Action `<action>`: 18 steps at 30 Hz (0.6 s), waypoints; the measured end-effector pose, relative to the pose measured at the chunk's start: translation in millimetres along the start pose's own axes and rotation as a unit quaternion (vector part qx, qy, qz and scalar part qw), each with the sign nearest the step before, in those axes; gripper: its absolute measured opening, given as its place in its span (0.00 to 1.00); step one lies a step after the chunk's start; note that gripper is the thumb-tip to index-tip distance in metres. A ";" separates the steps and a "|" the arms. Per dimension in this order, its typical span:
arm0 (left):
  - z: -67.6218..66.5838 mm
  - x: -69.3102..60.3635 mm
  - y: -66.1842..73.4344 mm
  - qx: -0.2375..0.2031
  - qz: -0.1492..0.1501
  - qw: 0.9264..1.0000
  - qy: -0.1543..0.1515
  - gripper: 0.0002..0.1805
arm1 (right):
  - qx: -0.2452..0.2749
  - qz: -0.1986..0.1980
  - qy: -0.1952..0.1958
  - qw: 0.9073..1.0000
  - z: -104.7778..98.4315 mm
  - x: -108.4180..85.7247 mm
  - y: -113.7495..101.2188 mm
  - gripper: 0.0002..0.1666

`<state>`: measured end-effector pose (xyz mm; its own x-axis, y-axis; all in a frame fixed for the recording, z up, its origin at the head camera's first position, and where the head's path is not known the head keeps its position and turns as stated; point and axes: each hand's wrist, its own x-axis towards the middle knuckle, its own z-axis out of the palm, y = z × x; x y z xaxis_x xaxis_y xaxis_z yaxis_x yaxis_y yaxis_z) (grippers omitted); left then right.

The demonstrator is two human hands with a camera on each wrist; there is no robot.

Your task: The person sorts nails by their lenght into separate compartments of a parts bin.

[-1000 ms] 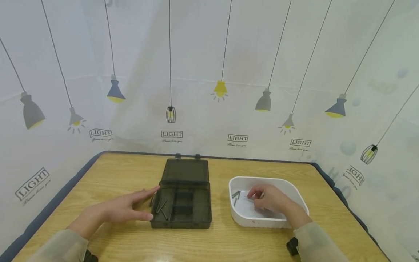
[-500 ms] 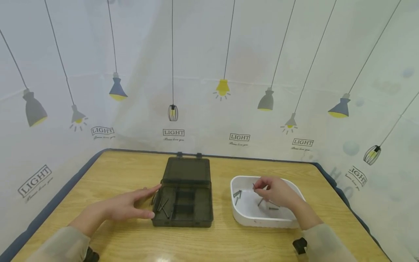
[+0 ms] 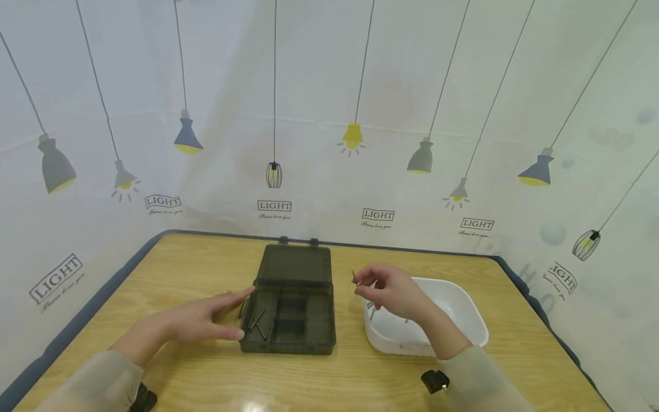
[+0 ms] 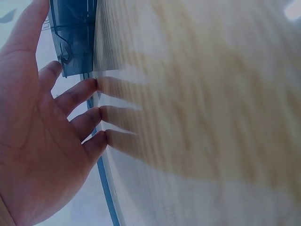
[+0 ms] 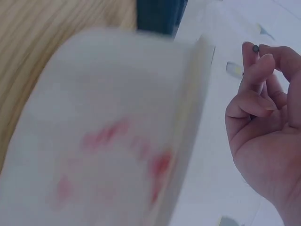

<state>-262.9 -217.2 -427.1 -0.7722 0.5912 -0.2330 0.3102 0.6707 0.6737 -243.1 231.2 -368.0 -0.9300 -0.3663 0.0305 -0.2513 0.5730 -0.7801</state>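
A dark translucent plastic box stands on the table with its lid swung back. Several thin metal screws lie in its left compartment. My left hand rests at the box's left side, fingers spread, thumb at the front corner and index finger farther back. My right hand pinches a small screw between thumb and index finger, above the left rim of a white tub. In the right wrist view, the round end of the screw shows between the fingertips. More screws lie in the tub, partly hidden by the hand.
The wooden table has a dark blue edge, with a printed white cloth behind it. Bare wood separates the box from the tub. Reddish marks show on the tub's wall in the right wrist view.
My right hand has risen from inside the tub with a screw pinched in its fingertips and moved left, over the tub's left rim. The left hand stays at the box.
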 end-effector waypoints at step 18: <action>-0.6 0.0 1.0 0.006 -0.007 1.000 0.004 0.52 | 0.079 -0.021 -0.075 0.994 99.4 57.4 -53.7 0.06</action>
<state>-262.9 -216.8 -426.0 -0.7805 0.5787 -0.2363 0.3064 0.6836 0.6624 -256.3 106.5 -386.4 -0.8662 -0.4994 -0.0200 -0.2320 0.4371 -0.8690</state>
